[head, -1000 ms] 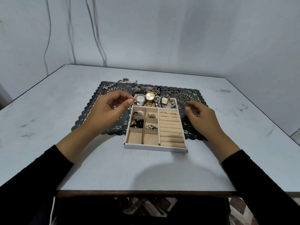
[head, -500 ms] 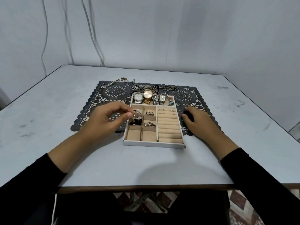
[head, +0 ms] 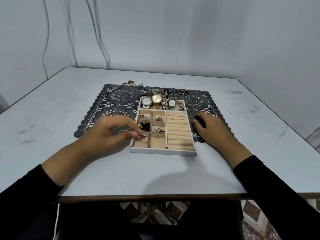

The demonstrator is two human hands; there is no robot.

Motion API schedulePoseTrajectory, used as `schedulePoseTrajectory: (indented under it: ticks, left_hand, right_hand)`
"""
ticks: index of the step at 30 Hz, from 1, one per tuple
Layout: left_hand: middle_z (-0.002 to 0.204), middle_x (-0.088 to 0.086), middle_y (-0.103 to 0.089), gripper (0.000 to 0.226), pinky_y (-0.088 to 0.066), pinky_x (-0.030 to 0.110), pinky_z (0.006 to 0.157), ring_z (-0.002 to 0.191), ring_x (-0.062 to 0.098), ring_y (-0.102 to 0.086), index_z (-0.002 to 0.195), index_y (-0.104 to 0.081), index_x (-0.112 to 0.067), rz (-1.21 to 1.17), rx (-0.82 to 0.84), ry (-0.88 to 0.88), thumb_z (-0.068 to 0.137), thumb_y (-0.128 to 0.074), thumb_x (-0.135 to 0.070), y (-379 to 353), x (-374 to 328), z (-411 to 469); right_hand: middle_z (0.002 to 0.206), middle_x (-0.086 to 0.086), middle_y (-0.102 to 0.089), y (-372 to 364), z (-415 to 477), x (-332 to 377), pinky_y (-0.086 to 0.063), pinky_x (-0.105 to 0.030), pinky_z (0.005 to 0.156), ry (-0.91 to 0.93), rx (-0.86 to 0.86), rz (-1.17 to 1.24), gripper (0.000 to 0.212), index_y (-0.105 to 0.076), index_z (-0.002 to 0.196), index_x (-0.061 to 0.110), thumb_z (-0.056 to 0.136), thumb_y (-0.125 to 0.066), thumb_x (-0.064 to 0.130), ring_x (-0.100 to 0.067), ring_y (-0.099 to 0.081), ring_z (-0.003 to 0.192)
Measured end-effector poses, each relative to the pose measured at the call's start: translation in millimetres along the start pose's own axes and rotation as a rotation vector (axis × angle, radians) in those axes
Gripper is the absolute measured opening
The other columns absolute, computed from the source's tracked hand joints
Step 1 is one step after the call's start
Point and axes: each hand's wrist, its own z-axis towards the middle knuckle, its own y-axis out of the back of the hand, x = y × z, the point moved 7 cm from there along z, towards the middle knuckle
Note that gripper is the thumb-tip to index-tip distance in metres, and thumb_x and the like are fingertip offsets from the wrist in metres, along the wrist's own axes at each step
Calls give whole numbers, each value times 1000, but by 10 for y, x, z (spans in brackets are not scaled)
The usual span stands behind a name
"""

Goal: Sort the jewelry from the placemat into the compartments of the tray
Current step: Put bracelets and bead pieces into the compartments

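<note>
Left hand (head: 110,134) pinches a small beaded ring (head: 144,137) low over the tray's (head: 162,152) near-left compartment. Right hand (head: 211,129) rests on the placemat (head: 119,96) beside the tray, fingers curled; can't tell if it holds anything. The danger: released off-centre, the ring clips the divider and hops into the neighbouring slot.

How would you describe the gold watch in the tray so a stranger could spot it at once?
On the pale table, find the white tray on the dark lace placemat. Its far compartment holds a row of watches. The gold watch is second from the left, the only gold-coloured one; its neighbours are silver.
</note>
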Motion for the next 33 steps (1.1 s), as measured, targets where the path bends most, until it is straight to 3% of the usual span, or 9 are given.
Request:
schedulePoseTrajectory:
  ticks: [6, 15, 24, 30, 33]
  left_hand:
    - [97, -7, -75, 14, -54, 22, 84, 94, 11, -72, 97, -74, -18, -13, 26, 1, 84, -71, -21, 25, -5, -31]
    - [96, -10, -76, 22, -51, 18, 89, 97, 9, -70, 98, -78, -20, -86, 82, 147, 76, -74, -23, 23, 77, -3]
    - [95, -12, -76, 23, -49, 10, 82, 93, 4, -70, 99, -78, -18, -47, 78, 193, 76, -78, -18, 23, 61, 4]
    - [97, -9, -76, 25, -52, 16, 84, 96, 7, -71, 103, -77, -19, -92, 95, 258, 78, -76, -19, 10, 94, 6]
    - [95, -6, -77, 22, -54, 22, 86, 95, 8, -71, 101, -78, -18, -160, 11, 333, 80, -73, -22, 28, 154, 23]
  right_hand:
    - [125, -9, -61, 3, 5, -1, -36, -24, 90, 2, -1, 1, 38, -55, 127, 7, 96, -51, 29, -23, -53, 115]
    - [126, -10, -60, 18, -7, 17, -37, -27, 93, -3, 0, 6, 37, -55, 127, 7, 96, -51, 28, -24, -53, 116]
    - [125, -11, -61, 19, -13, 23, -37, -27, 93, -5, 2, 10, 37, -55, 127, 6, 96, -51, 26, -25, -53, 116]
    - [124, -10, -61, 16, -5, 9, -36, -26, 90, -2, 6, 5, 37, -56, 126, 6, 96, -51, 26, -24, -54, 114]
    - [123, -9, -62, 19, 8, -2, -36, -25, 89, -5, 5, 11, 37, -56, 126, 7, 96, -51, 27, -24, -54, 114]
